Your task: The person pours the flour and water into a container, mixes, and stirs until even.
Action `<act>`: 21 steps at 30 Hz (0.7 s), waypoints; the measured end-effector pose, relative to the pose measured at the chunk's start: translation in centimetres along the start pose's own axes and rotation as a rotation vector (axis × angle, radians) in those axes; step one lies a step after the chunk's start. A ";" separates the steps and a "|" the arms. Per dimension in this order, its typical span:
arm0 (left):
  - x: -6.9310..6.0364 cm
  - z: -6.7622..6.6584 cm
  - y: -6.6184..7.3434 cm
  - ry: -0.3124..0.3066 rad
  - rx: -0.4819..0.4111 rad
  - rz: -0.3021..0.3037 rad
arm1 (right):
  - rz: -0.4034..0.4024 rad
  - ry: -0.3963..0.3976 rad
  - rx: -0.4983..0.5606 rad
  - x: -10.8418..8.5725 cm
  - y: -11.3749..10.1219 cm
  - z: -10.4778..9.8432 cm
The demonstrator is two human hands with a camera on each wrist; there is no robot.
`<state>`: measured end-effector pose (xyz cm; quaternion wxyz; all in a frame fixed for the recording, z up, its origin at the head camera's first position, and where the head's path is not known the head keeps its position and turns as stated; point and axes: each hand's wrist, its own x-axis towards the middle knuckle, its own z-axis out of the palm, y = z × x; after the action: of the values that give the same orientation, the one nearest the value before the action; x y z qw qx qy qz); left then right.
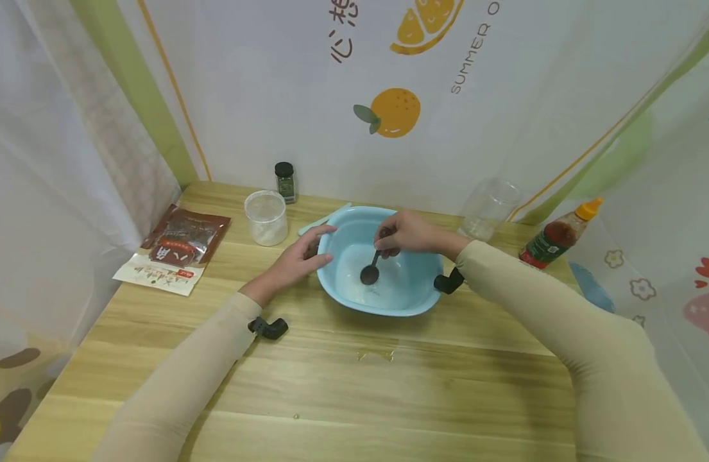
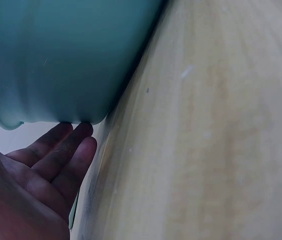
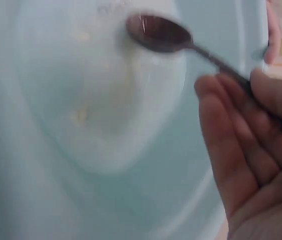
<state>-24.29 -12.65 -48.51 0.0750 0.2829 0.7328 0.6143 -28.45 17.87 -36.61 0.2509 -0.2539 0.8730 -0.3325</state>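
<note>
A light blue plastic basin (image 1: 383,310) stands on the wooden table, a little whitish, cloudy matter in its bottom. My left hand (image 1: 293,264) holds its left side, thumb and forefinger at the rim. In the left wrist view the other fingers (image 2: 63,152) touch the outer wall from below. My right hand (image 1: 405,233) reaches over the basin and pinches the handle of a dark brown spoon (image 1: 369,274). Its bowl hangs tilted inside the basin, and the right wrist view shows the spoon (image 3: 161,34) slightly blurred.
Behind on the left are a clear tub of white powder (image 1: 266,221), a black-capped spice jar (image 1: 285,183) and a brown-and-white food packet (image 1: 175,250). A pale blue stick (image 1: 325,218) lies behind the basin. To the right stand a clear glass (image 1: 488,212) and a red sauce bottle (image 1: 557,239).
</note>
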 end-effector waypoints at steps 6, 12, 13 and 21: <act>0.0 0.1 0.1 0.004 -0.011 -0.019 | 0.017 -0.032 -0.114 -0.3 0.0 -0.8; -0.2 0.0 0.2 0.006 -0.026 -0.008 | -0.006 -0.169 -0.013 0.3 -1.2 0.9; -0.3 0.0 0.3 0.007 -0.029 -0.006 | -0.009 -0.154 0.008 0.5 -1.3 1.1; 0.0 0.0 0.1 0.005 -0.009 -0.003 | 0.048 0.105 -0.036 0.5 -0.7 0.5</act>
<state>-24.22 -12.60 -48.41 0.0753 0.2801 0.7306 0.6181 -28.34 16.93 -36.58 0.2079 -0.2196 0.8965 -0.3237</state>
